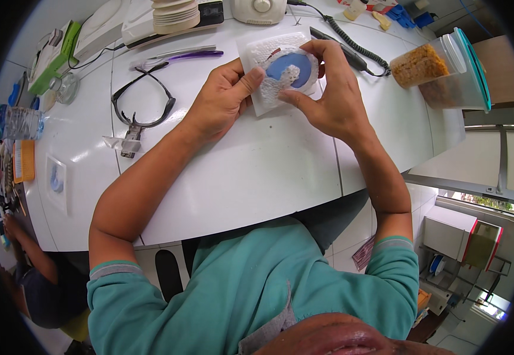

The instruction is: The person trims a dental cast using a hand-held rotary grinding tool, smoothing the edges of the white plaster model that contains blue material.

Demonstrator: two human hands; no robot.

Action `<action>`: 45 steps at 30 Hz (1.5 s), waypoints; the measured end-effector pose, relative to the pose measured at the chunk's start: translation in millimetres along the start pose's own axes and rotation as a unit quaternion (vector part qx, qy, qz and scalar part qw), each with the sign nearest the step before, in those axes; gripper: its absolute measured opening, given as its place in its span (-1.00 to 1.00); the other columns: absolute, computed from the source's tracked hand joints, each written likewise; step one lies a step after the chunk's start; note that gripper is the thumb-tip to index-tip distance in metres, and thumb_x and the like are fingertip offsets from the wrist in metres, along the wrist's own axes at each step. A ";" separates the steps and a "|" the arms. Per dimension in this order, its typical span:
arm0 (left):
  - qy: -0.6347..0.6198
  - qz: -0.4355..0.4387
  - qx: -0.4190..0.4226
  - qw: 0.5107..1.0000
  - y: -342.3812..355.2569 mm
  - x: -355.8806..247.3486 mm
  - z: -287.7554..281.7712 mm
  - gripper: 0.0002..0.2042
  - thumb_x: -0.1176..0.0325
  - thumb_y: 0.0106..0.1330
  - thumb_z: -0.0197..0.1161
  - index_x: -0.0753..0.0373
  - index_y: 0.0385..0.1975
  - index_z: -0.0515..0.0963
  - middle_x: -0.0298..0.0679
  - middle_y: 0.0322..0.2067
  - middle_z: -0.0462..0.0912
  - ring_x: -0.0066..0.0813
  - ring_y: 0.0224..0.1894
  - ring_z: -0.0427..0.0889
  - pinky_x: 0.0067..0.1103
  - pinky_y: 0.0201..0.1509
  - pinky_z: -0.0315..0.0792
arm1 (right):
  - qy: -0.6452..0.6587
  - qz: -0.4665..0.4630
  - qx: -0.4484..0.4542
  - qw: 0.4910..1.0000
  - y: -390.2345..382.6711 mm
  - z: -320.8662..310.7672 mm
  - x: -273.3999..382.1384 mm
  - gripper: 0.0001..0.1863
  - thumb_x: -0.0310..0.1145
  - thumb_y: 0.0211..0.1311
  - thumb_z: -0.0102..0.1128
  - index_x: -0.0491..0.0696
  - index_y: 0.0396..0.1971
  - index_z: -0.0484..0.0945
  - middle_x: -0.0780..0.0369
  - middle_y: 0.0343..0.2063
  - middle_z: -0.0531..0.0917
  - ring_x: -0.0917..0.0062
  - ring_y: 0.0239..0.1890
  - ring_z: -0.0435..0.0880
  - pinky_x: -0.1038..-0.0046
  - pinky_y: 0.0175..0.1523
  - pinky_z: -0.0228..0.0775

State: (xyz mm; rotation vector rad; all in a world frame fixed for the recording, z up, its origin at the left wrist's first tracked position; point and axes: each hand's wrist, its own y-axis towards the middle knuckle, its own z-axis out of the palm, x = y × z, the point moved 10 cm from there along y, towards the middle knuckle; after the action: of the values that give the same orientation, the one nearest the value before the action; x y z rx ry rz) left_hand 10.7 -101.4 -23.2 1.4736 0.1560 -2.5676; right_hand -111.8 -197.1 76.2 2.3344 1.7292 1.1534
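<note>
A white square piece with a bubbly, textured top [264,93] is held over the table, tilted slightly. On it is a round blue piece [297,64] with a ragged white rim and a white lumpy tongue across it; its exact kind I cannot make out. My left hand [221,97] grips the left edge, thumb on top and fingers underneath. Curved around the right side, my right hand [341,97] has its thumb at the lower rim and its fingers at the upper right rim. Those right fingertips are partly hidden.
Black-framed glasses [141,97] lie left of my forearm, beside a small metal clip-like item [131,141] and a purple-handled tool [195,54]. A corded black handpiece [352,56] and a tub of orange-brown bits [420,66] sit right. A co-worker [47,284] is at lower left.
</note>
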 end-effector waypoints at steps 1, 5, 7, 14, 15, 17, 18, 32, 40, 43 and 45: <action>0.000 0.000 0.000 1.000 -0.1 -0.3 1.4 -0.53 0.13 0.76 0.19 0.32 0.46 0.49 -0.20 0.29 0.71 -0.41 0.32 0.70 -0.32 0.56 0.56 | 0.023 -0.004 0.001 1.000 1.1 -3.4 1.4 -0.27 -0.35 0.13 0.76 -0.16 0.25 0.52 0.02 0.07 0.63 0.14 0.14 0.69 0.23 0.21 0.60; 0.007 0.000 -0.024 1.000 -1.4 -2.7 3.3 -0.52 0.11 0.76 0.21 0.37 0.43 0.55 -0.19 0.24 0.74 -0.46 0.27 0.72 -0.40 0.48 0.59 | 0.161 0.029 0.008 0.987 6.8 -9.3 -25.1 -0.46 -0.28 0.27 0.70 -0.16 0.12 0.62 0.17 -0.19 0.76 0.41 -0.09 0.76 0.39 0.05 0.59; 0.010 -0.005 -0.024 1.000 -1.6 -1.3 2.8 -0.51 0.10 0.76 0.21 0.37 0.43 0.54 -0.19 0.24 0.74 -0.47 0.26 0.72 -0.40 0.48 0.60 | 0.176 0.036 0.000 0.984 6.8 -7.1 -29.2 -0.50 -0.26 0.29 0.69 -0.16 0.08 0.64 0.21 -0.26 0.75 0.48 -0.15 0.72 0.43 0.01 0.56; 0.039 0.003 -0.013 0.999 -0.7 1.4 2.2 -0.52 0.10 0.74 0.26 0.32 0.43 0.58 -0.21 0.18 0.78 -0.50 0.17 0.75 -0.43 0.38 0.64 | 0.113 0.011 -0.025 0.993 3.8 -5.3 -15.7 -0.58 -0.23 0.28 0.72 -0.16 -0.07 0.71 0.28 -0.37 0.63 0.56 -0.30 0.55 0.46 -0.11 0.48; 0.046 0.010 -0.008 0.999 -0.7 0.2 3.0 -0.53 0.10 0.74 0.27 0.32 0.42 0.59 -0.21 0.16 0.79 -0.52 0.14 0.76 -0.45 0.35 0.64 | 0.113 0.010 -0.025 0.993 3.5 -5.5 -14.5 -0.58 -0.23 0.28 0.72 -0.16 -0.07 0.71 0.28 -0.37 0.63 0.56 -0.30 0.55 0.46 -0.11 0.48; 0.049 0.004 0.001 0.999 -0.7 0.7 2.6 -0.52 0.10 0.74 0.26 0.32 0.42 0.58 -0.21 0.20 0.77 -0.49 0.20 0.74 -0.41 0.41 0.62 | 0.111 0.031 -0.024 0.993 2.6 -5.3 -15.6 -0.58 -0.22 0.25 0.74 -0.18 -0.11 0.72 0.23 -0.36 0.65 0.51 -0.30 0.60 0.42 -0.14 0.49; 0.052 -0.004 0.011 0.999 -0.6 1.7 2.8 -0.52 0.09 0.74 0.25 0.33 0.42 0.56 -0.21 0.25 0.75 -0.46 0.25 0.73 -0.37 0.47 0.60 | 0.112 0.030 -0.024 0.993 2.6 -6.0 -12.7 -0.58 -0.22 0.25 0.74 -0.18 -0.11 0.72 0.23 -0.36 0.65 0.51 -0.30 0.60 0.42 -0.14 0.49; 0.096 0.010 -0.014 0.995 0.2 1.7 -4.4 -0.54 0.10 0.71 0.31 0.28 0.40 0.63 -0.28 0.10 0.82 -0.53 0.07 0.76 -0.45 0.21 0.65 | 0.006 -0.029 -0.042 0.999 -0.6 -6.0 9.3 -0.62 -0.22 0.28 0.66 -0.15 -0.26 0.61 0.11 -0.31 0.62 0.20 -0.21 0.58 0.16 -0.10 0.42; 0.182 0.032 -0.062 0.981 -12.7 -14.7 2.1 -0.54 0.12 0.65 0.42 0.33 0.33 0.64 -0.25 0.06 0.82 -0.59 0.05 0.75 -0.54 0.11 0.65 | -0.052 -0.094 -0.038 0.993 -3.5 -13.3 28.9 -0.61 -0.20 0.18 0.70 -0.11 -0.20 0.68 0.16 -0.29 0.62 0.20 -0.17 0.57 0.18 -0.08 0.41; 0.181 0.128 -0.055 0.973 -19.0 -26.4 9.1 -0.58 0.12 0.64 0.42 0.36 0.24 0.66 -0.27 0.00 0.80 -0.65 -0.01 0.69 -0.63 -0.02 0.57 | -0.055 -0.115 -0.031 0.991 -5.6 -10.2 37.1 -0.59 -0.18 0.13 0.72 -0.09 -0.20 0.70 0.19 -0.30 0.61 0.22 -0.18 0.56 0.18 -0.07 0.39; 0.239 0.126 -0.042 0.962 -22.5 -26.1 13.1 -0.61 0.16 0.65 0.40 0.39 0.19 0.65 -0.27 -0.06 0.79 -0.67 -0.08 0.65 -0.64 -0.10 0.51 | -0.055 -0.113 -0.023 0.992 -6.5 -8.9 37.1 -0.59 -0.17 0.11 0.73 -0.07 -0.21 0.70 0.20 -0.30 0.60 0.23 -0.18 0.55 0.18 -0.07 0.38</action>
State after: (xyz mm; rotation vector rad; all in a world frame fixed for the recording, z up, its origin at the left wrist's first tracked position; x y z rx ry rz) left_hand 7.9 -79.2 6.0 1.9143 0.1271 -1.9486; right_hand -117.8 -167.3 100.0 2.0670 1.8494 0.9963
